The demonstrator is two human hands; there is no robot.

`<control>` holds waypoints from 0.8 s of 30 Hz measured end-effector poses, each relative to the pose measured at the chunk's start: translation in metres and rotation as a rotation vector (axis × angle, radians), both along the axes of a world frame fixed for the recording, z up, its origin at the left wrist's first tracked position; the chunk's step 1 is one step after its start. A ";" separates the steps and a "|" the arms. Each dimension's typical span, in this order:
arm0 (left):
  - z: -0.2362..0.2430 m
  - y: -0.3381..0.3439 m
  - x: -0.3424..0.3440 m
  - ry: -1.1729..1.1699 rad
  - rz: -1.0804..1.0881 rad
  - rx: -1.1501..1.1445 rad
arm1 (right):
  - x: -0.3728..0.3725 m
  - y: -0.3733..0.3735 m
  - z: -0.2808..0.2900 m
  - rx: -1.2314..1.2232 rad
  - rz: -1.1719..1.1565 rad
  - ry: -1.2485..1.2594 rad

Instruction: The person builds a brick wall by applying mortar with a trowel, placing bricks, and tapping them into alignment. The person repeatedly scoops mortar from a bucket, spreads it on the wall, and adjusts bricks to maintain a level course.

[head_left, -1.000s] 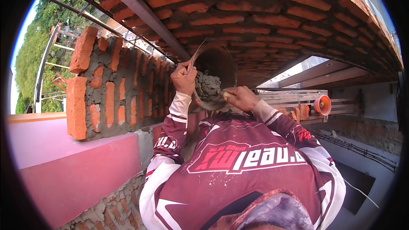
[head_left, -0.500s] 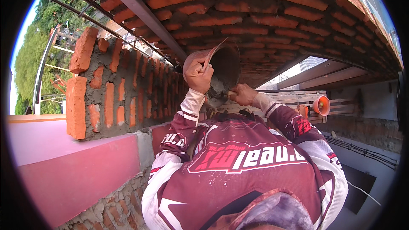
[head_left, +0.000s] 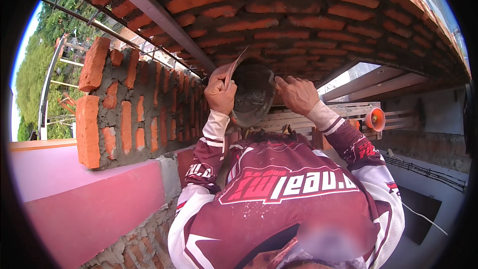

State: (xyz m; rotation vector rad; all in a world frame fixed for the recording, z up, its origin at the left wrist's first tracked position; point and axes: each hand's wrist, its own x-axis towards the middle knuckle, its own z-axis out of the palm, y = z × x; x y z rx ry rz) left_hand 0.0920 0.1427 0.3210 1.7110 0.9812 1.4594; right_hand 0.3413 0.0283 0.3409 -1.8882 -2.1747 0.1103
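Observation:
A worn bucket (head_left: pixel 269 105) with a reddish outside and a dark, mortar-smeared inside is tilted so that its mouth faces me. Wet grey mortar (head_left: pixel 250 101) lies in it. My left hand (head_left: pixel 220 94) is closed round the left part of its rim, where a thin flap of the wall sticks up. At the opposite side, my right hand (head_left: pixel 299 95) has its fingers curled on the rim. No trowel shows now; the fingertips of the right hand are partly hidden. Behind the bucket rises a brick wall (head_left: pixel 286 35) with grey mortar joints.
To the left stands a brick wall end (head_left: pixel 127 114) above a pink ledge (head_left: pixel 94 209). A metal beam (head_left: pixel 159 15) slants overhead beside reinforcing bars (head_left: pixel 94 20). An orange bucket (head_left: pixel 374 119) is at the right by wooden planks (head_left: pixel 333 112). A white cable (head_left: pixel 425 218) hangs lower right.
My right hand has left a light-coloured handle inside the bucket and moved up to its right rim. The bucket has turned, with more of its inside and the mortar showing.

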 end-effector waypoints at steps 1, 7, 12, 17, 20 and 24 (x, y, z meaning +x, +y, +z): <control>0.001 0.000 0.005 0.006 0.000 0.003 | 0.005 0.003 0.000 -0.063 -0.088 0.038; 0.001 -0.004 0.034 0.080 -0.115 -0.062 | -0.033 -0.004 -0.042 -0.509 0.077 0.512; -0.002 0.009 0.008 0.042 -0.045 -0.154 | -0.031 -0.017 -0.039 -0.833 -0.056 1.104; -0.010 0.012 -0.002 -0.264 0.122 -0.302 | 0.017 -0.007 0.047 -0.650 0.019 0.909; -0.011 0.004 0.006 -0.389 0.197 -0.467 | 0.054 -0.001 0.123 -0.535 0.027 0.747; -0.023 -0.014 0.018 -0.430 0.223 -0.466 | 0.105 0.007 0.229 -0.500 0.047 0.751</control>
